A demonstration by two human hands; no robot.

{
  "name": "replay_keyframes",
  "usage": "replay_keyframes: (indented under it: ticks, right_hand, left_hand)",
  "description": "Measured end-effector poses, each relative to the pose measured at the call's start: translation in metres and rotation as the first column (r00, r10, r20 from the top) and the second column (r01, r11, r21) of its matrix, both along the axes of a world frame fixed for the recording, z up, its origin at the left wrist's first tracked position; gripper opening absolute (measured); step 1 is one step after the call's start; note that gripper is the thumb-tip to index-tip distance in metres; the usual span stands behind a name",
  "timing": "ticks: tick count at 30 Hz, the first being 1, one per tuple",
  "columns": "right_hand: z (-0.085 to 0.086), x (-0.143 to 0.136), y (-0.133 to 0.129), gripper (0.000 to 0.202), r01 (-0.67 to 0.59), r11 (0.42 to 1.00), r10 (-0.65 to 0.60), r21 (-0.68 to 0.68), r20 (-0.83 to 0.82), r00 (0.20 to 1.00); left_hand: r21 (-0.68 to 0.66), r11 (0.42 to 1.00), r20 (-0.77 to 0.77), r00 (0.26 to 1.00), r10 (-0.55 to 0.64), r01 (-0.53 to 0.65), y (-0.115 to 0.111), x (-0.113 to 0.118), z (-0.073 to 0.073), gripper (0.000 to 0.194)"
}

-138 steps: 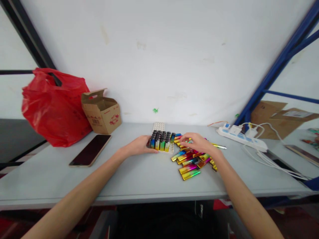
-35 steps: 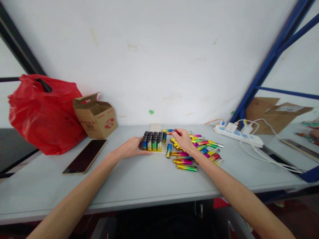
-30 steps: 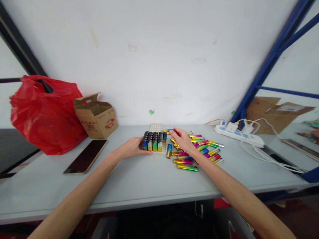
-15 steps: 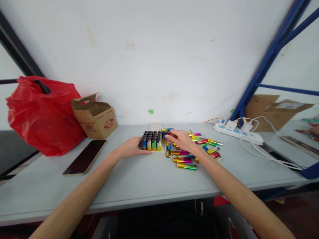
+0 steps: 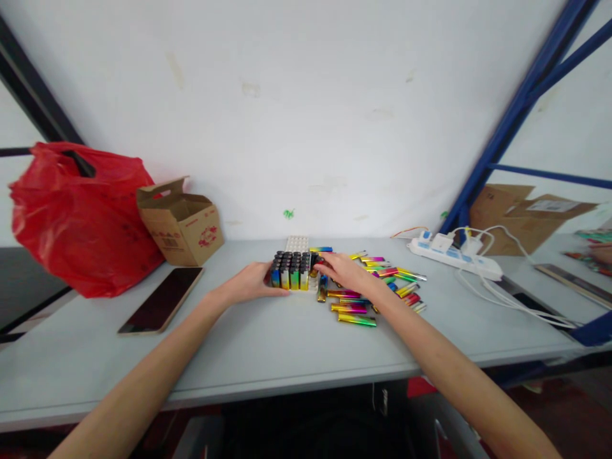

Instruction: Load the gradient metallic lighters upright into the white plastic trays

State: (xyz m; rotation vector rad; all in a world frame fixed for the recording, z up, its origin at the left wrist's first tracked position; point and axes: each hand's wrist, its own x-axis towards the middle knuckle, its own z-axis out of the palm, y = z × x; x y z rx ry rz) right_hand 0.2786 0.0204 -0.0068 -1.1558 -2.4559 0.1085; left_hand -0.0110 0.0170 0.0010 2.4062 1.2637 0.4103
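Upright lighters (image 5: 290, 274) with black tops and shiny coloured bodies stand in close rows in a white tray (image 5: 313, 285). My left hand (image 5: 249, 281) is closed around the tray's left end, thumb along the front; its other fingers are partly hidden behind the lighters. At the right end of the rows, my right hand (image 5: 345, 271) pinches a lighter, mostly covered by the fingers. To the right, loose lighters (image 5: 352, 308) in metallic gold, pink, blue and green lie in a scattered pile, partly under my right forearm.
Behind the rows is a white piece with round holes (image 5: 297, 243). A phone (image 5: 162, 299), an open cardboard box (image 5: 184, 226) and a red plastic bag (image 5: 86, 223) are on the left. A power strip (image 5: 454, 258) with white cables lies right. Another person's hand shows at the far right edge.
My right hand has moved slightly left and down, bringing the lighter against the right end of the rows. My left hand stays at the tray.
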Motion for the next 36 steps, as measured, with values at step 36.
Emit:
replay_keyframes:
  ticks: [36]
  right_hand:
    - [0.009, 0.052, 0.089, 0.023, 0.101, 0.968, -0.189, -0.230, -0.400, 0.897]
  left_hand:
    - [0.040, 0.998, -0.032, 0.998, 0.044, -0.043, 0.002, -0.002, -0.003, 0.067]
